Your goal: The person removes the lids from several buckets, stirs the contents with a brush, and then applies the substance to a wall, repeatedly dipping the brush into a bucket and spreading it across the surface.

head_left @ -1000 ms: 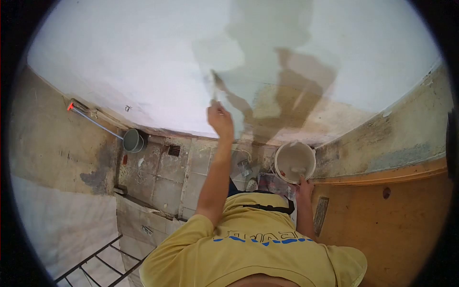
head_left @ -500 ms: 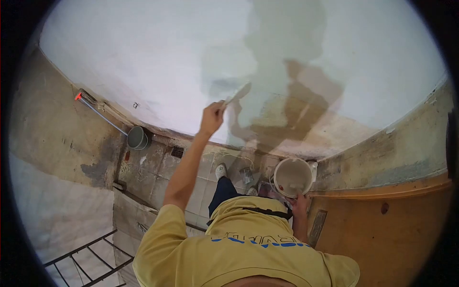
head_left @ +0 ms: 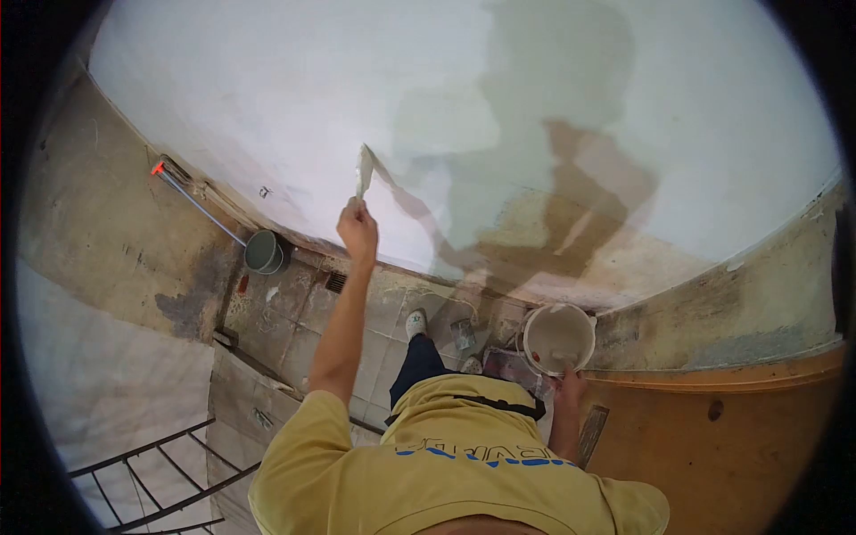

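Pale, flat-bladed hand tool point(head_left: 365, 169): at the white wall point(head_left: 267, 116), above its lower edge (the tip seems to touch).
Left hand point(head_left: 358, 230): closed round the tool's lower end.
Right hand point(head_left: 569, 386): clamped on the rim of a round whitish bucket point(head_left: 560, 321).
Tiled floor point(head_left: 379, 312): round grey bucket point(head_left: 263, 253) near the far-left corner.

Single head-worn view; looks forward, down past near shirt point(head_left: 464, 481) toward wall point(head_left: 267, 107).

Room under renovation: part-coated wall point(head_left: 428, 116), grimy floor tiles point(head_left: 290, 312)
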The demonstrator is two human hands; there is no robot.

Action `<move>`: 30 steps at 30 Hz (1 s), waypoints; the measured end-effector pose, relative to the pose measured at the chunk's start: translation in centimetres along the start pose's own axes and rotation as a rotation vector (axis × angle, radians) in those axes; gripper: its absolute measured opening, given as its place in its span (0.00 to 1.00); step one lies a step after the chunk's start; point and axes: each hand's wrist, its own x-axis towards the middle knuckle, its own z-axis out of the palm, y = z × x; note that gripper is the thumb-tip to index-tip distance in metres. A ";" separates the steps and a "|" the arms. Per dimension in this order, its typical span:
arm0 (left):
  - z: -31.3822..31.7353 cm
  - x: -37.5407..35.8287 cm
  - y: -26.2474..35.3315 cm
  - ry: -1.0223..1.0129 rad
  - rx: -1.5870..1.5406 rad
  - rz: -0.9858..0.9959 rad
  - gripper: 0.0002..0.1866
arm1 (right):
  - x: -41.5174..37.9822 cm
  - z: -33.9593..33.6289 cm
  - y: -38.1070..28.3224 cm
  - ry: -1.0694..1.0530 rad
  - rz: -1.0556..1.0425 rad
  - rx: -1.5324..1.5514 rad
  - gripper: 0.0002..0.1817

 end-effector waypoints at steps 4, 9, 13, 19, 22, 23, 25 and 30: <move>3.7 -3.8 4.3 0.066 -0.068 -0.008 0.07 | 0.8 0.8 0.3 -0.055 -0.055 0.051 0.29; 7.4 -9.2 9.8 0.040 -0.192 -0.137 0.12 | -0.6 2.4 -0.1 -0.088 -0.069 0.063 0.27; 7.5 -12.5 12.7 -0.121 -0.213 -0.024 0.16 | -0.3 2.5 1.0 -0.077 -0.020 0.021 0.27; 5.2 -12.6 11.9 -0.420 -0.418 0.071 0.13 | -0.6 2.1 2.7 -0.132 0.034 0.071 0.26; 6.0 -9.7 7.8 -0.538 -0.473 0.063 0.13 | -0.9 1.9 3.0 -0.133 0.045 0.035 0.26; 6.0 -8.2 6.6 -0.542 -0.502 0.062 0.13 | -0.9 1.7 3.1 -0.137 0.054 0.010 0.25; 5.3 -4.9 3.8 -0.604 -0.418 0.100 0.14 | -0.9 1.3 3.3 -0.131 0.049 0.006 0.25; 1.4 1.0 -0.5 -0.568 -0.405 0.046 0.14 | -0.8 0.9 3.3 -0.069 0.059 0.058 0.26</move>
